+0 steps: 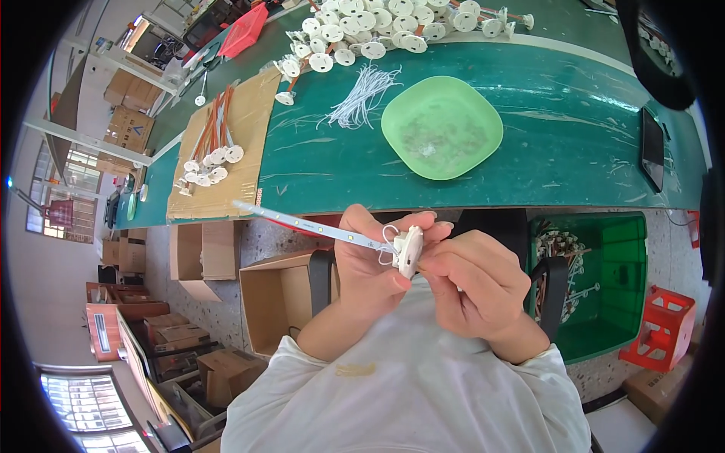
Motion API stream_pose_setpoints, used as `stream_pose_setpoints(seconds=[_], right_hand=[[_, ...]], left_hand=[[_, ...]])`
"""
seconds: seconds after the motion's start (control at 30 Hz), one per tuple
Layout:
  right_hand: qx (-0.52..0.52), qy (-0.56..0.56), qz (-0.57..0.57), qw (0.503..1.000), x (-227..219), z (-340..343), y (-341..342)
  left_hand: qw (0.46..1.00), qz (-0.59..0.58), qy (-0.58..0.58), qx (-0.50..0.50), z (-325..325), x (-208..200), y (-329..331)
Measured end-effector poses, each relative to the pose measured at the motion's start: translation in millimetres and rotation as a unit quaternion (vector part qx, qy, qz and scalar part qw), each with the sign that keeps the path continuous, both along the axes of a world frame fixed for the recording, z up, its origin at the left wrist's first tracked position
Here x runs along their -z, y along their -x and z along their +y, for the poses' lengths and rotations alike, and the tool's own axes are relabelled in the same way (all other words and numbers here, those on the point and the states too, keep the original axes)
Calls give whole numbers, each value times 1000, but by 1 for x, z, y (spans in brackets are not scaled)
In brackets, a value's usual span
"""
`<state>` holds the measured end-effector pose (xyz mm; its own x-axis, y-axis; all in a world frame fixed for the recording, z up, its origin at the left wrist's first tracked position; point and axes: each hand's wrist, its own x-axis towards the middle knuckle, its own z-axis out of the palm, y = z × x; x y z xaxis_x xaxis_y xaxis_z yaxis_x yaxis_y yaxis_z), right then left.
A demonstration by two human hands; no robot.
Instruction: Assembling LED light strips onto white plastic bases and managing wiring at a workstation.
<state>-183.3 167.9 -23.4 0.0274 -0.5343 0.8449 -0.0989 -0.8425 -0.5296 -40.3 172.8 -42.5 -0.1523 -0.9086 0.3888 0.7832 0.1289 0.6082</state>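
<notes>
Both bare forearms angle up and inward, so the hands come close together in front of the chest. The left hand (pixel 368 260) has its palm turned toward the person and is closed in a grip, its thumb (pixel 394 285) lower and its fingers (pixel 420 220) curving round above. The right hand (pixel 481 285) bends its fingers tightly inward, tips bunched near the left thumb; their exact contact is partly hidden.
</notes>
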Motion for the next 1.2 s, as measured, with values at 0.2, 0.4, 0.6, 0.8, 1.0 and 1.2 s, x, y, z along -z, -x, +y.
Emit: stream_pose_setpoints(seconds=[0.2,0.4,0.6,0.8,1.0,1.2], right_hand=[[65,44,64,995,5,1,-5],[-16,-27,46,998,8,-12,-4],[-25,-11,53,998,6,-15,-12],[6,-1,102,995,4,-21,-21],[121,0,41,992,-9,-42,45],[269,-102,1,958,3,-68,73]], left_hand=[[998,-54,29,-14,-4,3,-11],[997,-63,50,-5,-15,6,-20],[997,-60,58,3,-18,8,-26],[986,-165,22,-14,-19,-8,-45],[592,-717,-102,-354,-52,-86,-221],[259,-871,-28,-417,-95,-99,-324]])
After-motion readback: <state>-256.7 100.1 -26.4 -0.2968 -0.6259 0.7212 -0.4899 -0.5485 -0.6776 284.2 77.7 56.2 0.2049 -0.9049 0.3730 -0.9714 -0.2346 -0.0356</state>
